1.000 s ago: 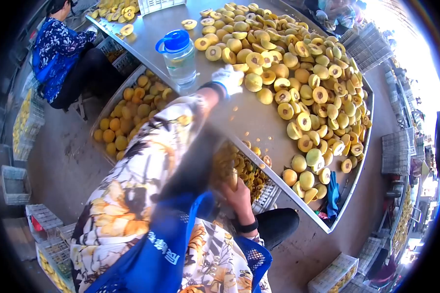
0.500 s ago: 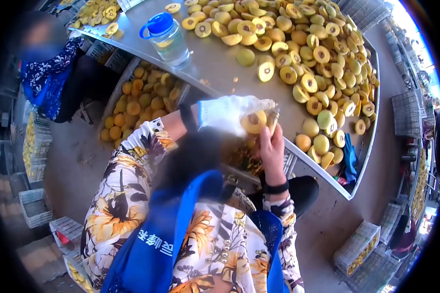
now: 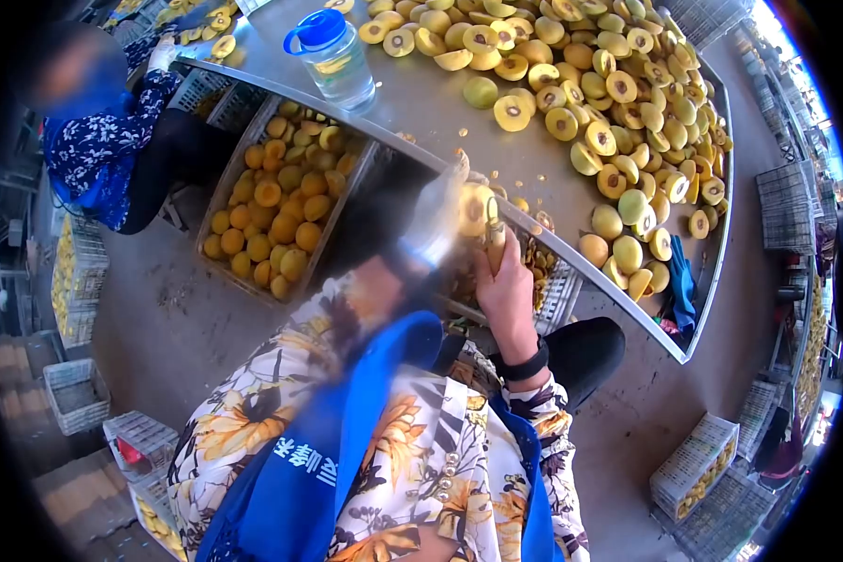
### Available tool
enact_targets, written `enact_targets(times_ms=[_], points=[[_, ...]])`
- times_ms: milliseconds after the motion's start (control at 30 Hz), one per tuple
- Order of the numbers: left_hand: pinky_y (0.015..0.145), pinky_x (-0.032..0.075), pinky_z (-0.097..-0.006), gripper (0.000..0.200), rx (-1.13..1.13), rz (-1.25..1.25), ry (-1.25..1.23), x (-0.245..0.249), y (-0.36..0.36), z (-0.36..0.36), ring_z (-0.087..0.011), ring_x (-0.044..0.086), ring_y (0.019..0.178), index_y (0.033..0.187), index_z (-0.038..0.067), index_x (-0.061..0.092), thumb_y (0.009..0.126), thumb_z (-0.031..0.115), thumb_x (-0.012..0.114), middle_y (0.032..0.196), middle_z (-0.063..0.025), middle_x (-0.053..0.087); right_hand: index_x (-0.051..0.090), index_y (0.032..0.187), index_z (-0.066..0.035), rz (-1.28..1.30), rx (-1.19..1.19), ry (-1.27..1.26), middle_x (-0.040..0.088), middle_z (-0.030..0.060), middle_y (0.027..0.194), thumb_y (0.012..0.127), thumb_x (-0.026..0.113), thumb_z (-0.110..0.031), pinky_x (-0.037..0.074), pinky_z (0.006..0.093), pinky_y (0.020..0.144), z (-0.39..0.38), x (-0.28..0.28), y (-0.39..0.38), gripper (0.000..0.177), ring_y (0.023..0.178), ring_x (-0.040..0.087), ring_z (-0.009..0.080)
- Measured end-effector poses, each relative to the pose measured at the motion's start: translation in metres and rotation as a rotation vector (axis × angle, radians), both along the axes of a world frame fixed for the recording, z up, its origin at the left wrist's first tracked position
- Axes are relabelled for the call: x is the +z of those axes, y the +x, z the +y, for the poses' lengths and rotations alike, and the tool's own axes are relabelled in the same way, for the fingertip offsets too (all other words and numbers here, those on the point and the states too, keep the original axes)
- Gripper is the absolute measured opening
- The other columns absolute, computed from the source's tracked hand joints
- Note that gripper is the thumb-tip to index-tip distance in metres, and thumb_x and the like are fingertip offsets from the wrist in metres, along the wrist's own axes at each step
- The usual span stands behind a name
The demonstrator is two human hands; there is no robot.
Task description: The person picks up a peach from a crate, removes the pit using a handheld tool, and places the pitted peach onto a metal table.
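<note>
On the table [image 3: 421, 112], a blue-lidded bottle [image 3: 342, 75] stands near halved fruit [image 3: 600, 140].

- A yellow fruit half [image 3: 474, 210], cut face showing, is held in the left hand [image 3: 437, 215].
- An upright tool [image 3: 495, 240] is held beside it in the right hand [image 3: 507, 292].

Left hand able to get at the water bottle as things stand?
Probably yes for reach: the bottle stands on the table with nothing tall between it and the left hand. But that hand seems occupied with a fruit half.
</note>
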State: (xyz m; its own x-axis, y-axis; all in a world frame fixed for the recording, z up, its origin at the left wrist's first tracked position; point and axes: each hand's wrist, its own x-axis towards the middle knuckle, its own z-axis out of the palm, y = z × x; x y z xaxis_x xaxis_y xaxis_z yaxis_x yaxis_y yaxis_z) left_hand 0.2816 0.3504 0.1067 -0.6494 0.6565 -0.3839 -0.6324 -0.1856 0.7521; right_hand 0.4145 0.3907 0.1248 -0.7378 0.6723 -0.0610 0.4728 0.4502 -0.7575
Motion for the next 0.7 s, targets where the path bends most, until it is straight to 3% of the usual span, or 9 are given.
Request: enact_targets(times_ms=[133,233,433,533,633,700], points=[[0.069,0.050,-0.0258,0.047,-0.030,0.244,-0.048,0.009,-0.001,-0.003,-0.0130,0.061,0.071,0.088,0.001,0.063,0.096,0.043,0.042,0.077,-0.0074,0.063,0.033,0.130,-0.004,0.099,0.103,0.127,0.060,0.0181,0.063,0.085,0.058,-0.020,0.045,0.0415,0.044,-0.002,-0.017,0.005,0.054,0.053,0.059,0.0358],[0.069,0.049,-0.0256,0.048,-0.059,0.332,-0.089,0.008,-0.001,-0.006,-0.0130,0.061,0.072,0.089,0.001,0.064,0.097,0.042,0.040,0.078,-0.0076,0.064,0.039,0.126,0.001,0.060,0.084,0.085,0.059,0.0252,0.069,0.087,0.059,-0.018,0.048,0.0448,0.054,-0.005,-0.009,0.005,0.049,0.063,0.060,0.0418],[0.066,0.049,-0.0246,0.053,-0.054,0.453,-0.108,-0.003,-0.004,-0.004,-0.0124,0.061,0.070,0.087,0.000,0.066,0.095,0.046,0.041,0.076,-0.0067,0.064,0.041,0.123,0.000,-0.007,0.127,0.102,0.060,0.0252,0.071,0.086,0.059,-0.016,0.048,0.0458,0.056,-0.004,-0.006,0.006,0.044,0.064,0.060,0.0420],[0.064,0.048,-0.0235,0.053,-0.359,0.309,-0.174,-0.001,-0.024,-0.006,-0.0119,0.060,0.067,0.086,0.000,0.066,0.094,0.048,0.043,0.076,-0.0059,0.065,0.043,0.120,0.000,-0.066,0.198,0.017,0.060,0.0259,0.073,0.085,0.058,-0.014,0.048,0.0469,0.060,0.000,-0.008,0.007,0.040,0.067,0.060,0.0432],[0.063,0.047,-0.0225,0.052,-0.670,0.333,-0.255,-0.001,-0.042,-0.003,-0.0105,0.059,0.068,0.085,0.000,0.066,0.093,0.047,0.046,0.078,-0.0050,0.064,0.048,0.114,0.000,-0.067,0.307,-0.187,0.061,0.0262,0.075,0.083,0.058,-0.013,0.049,0.0447,0.063,0.006,0.004,0.008,0.035,0.070,0.060,0.0426],[0.064,0.047,-0.0222,0.050,-0.577,0.264,-0.203,-0.008,-0.039,-0.001,-0.0103,0.059,0.070,0.089,-0.001,0.065,0.094,0.046,0.046,0.079,-0.0052,0.064,0.051,0.109,0.001,0.021,0.320,-0.222,0.061,0.0245,0.074,0.083,0.059,-0.014,0.048,0.0424,0.063,0.007,0.005,0.006,0.031,0.068,0.061,0.0395]])
